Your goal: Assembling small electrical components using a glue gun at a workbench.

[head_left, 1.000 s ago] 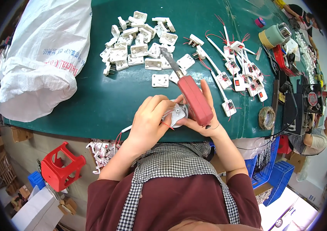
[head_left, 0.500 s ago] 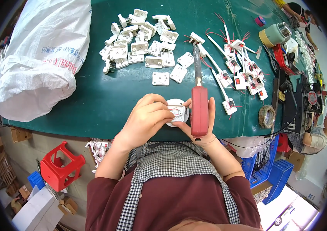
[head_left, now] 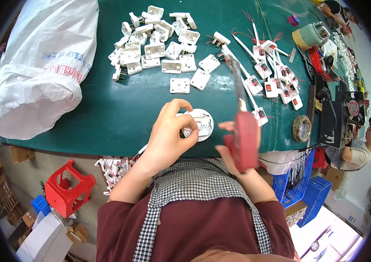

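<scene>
A round white disc (head_left: 210, 131) lies near the table's front edge, with a small open white housing (head_left: 203, 125) on it. My left hand (head_left: 168, 130) is at the housing's left side, thumb and forefinger closed in a pinch; what lies between them is hidden. A white cord (head_left: 142, 149) comes out beside my left wrist. In my right hand (head_left: 225, 139) is a red soldering gun (head_left: 246, 142), its dark barrel pointing away from me. Motion blurs the gun and that hand, which are to the right of the disc, apart from it.
White plug shells (head_left: 154, 51) are heaped at the far middle. Wired white switch pieces (head_left: 271, 89) with red wires lie at the right. A tape roll (head_left: 302, 128) sits near the right edge. A white sack (head_left: 41, 87) covers the left; a red stool (head_left: 70, 190) stands below.
My right hand has drawn back to the right with the soldering gun, away from the disc. My left hand has stayed by the housing, its fingers more curled.
</scene>
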Action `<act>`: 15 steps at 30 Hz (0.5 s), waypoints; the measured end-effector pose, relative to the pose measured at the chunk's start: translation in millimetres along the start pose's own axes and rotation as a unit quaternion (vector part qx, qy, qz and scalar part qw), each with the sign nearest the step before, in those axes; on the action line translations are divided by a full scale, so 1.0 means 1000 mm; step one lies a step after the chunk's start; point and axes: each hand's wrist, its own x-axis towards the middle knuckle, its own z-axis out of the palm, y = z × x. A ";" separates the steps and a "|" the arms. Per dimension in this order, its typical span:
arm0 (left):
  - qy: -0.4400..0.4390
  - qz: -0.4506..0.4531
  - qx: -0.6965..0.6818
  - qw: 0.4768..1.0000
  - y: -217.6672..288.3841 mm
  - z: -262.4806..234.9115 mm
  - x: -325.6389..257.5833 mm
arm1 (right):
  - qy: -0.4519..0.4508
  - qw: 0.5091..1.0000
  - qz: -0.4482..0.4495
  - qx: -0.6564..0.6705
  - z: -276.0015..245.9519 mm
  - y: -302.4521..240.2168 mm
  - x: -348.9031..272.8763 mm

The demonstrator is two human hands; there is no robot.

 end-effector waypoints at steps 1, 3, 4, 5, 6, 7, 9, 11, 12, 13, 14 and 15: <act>0.008 -0.007 -0.009 1.000 0.001 0.001 -0.001 | -0.048 0.998 0.031 -0.016 -0.018 -0.007 -0.005; 0.009 -0.006 -0.022 1.000 0.001 0.001 -0.001 | -0.104 0.976 0.181 0.063 -0.052 -0.014 -0.034; 0.010 -0.005 -0.028 1.000 0.000 0.002 -0.001 | -0.104 0.975 0.184 0.061 -0.060 -0.022 -0.041; 0.010 -0.007 -0.029 0.999 0.000 0.004 -0.002 | -0.048 0.944 0.258 0.198 -0.068 -0.033 -0.044; 0.019 -0.016 -0.056 0.998 -0.003 0.005 -0.003 | 0.007 0.887 0.325 0.328 -0.075 -0.040 -0.046; 0.029 -0.026 -0.082 0.996 -0.004 0.006 -0.004 | 0.004 0.887 0.326 0.327 -0.085 -0.040 -0.053; 0.028 -0.032 -0.085 0.995 0.000 0.006 -0.003 | -0.095 0.933 0.283 0.203 -0.105 -0.040 -0.067; 0.026 -0.038 -0.086 0.995 0.001 0.006 -0.003 | -0.102 0.951 0.275 0.100 -0.109 -0.043 -0.077; 0.025 -0.032 -0.082 0.996 0.001 0.006 -0.003 | -0.108 0.959 0.262 -0.002 -0.110 -0.044 -0.082; 0.024 -0.026 -0.077 0.996 0.001 0.006 -0.003 | -0.145 0.949 0.272 -0.072 -0.111 -0.045 -0.087; 0.024 -0.027 -0.078 0.996 0.000 0.006 -0.003 | -0.147 0.948 0.272 -0.072 -0.112 -0.045 -0.087; 0.022 -0.027 -0.080 0.996 0.000 0.006 -0.003 | -0.160 0.945 0.274 -0.073 -0.115 -0.044 -0.087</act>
